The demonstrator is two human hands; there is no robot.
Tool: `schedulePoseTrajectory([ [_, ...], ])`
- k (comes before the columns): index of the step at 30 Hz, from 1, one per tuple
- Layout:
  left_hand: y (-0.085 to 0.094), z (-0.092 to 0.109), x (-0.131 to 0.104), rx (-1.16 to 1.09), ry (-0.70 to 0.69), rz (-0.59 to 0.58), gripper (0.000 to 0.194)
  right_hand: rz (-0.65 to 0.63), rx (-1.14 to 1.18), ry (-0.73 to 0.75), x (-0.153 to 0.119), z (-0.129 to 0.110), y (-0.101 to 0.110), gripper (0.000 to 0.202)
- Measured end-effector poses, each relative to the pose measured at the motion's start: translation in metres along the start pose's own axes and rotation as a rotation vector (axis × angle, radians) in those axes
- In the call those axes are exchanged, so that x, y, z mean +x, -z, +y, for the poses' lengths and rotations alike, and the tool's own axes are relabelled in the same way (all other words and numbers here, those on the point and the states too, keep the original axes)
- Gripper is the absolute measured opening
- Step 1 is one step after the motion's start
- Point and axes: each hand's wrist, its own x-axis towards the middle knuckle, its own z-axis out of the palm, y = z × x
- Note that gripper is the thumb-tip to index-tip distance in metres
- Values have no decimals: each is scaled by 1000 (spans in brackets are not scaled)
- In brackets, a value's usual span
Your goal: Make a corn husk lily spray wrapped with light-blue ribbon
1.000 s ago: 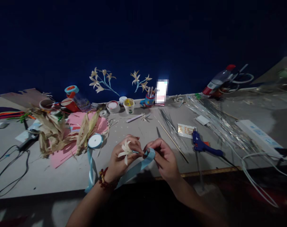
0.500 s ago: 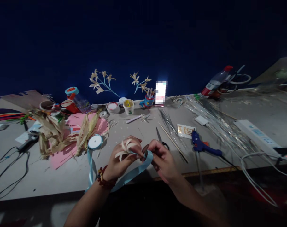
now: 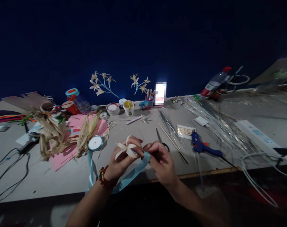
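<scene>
The head view takes in a grey bench [image 3: 39,178] running the full width beneath a dark blue wall [image 3: 143,37], the light dim apart from a bright, pixelated screen [image 3: 160,93] standing at the back edge. Over the front of the bench, near the middle, the left hand [image 3: 121,163] is closed around a pale flower [image 3: 127,148], its petals showing above the fingers, while the right hand [image 3: 164,161] pinches a light blue ribbon [image 3: 133,177] close to the left fingertips; whether the ribbon touches the stem is hidden by the fingers. On the left, a spool [image 3: 95,143] lies beside dried husks [image 3: 49,142] heaped over pink paper [image 3: 61,160]. Two flower sprays [image 3: 95,85] lean at the wall, behind a white cup [image 3: 129,111] and a blue mug [image 3: 149,103] holding sticks. Scissors [image 3: 159,135], partly behind the right hand, lie near a bundle of thin wires [image 3: 168,119]. Farther right come a blue glue gun [image 3: 202,146], a white power strip [image 3: 254,134] and a tilted red-capped bottle [image 3: 212,85] against the wall.
</scene>
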Motion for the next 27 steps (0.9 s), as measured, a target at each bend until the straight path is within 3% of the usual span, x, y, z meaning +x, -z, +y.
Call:
schedulePoseTrajectory([
  [3, -8, 1, -1, 27, 41, 106, 11, 54, -129, 138, -3, 3, 0, 4],
  [6, -15, 2, -4, 37, 50, 183, 11, 61, -206, 271, -5, 7, 0, 12],
  [10, -18, 3, -6, 86, 17, 180, 3, 58, -218, 341, -5, 9, 0, 15],
  [16, -13, 2, -5, 62, -33, 153, 5, 53, -34, 162, -3, 3, -4, 2],
  [21, -9, 1, -5, 141, -105, 101, 6, 40, 139, -2, -3, -2, -5, 4],
  [27, -6, 6, -6, 234, -138, 62, 6, 5, 230, -30, -1, -2, -5, 8],
])
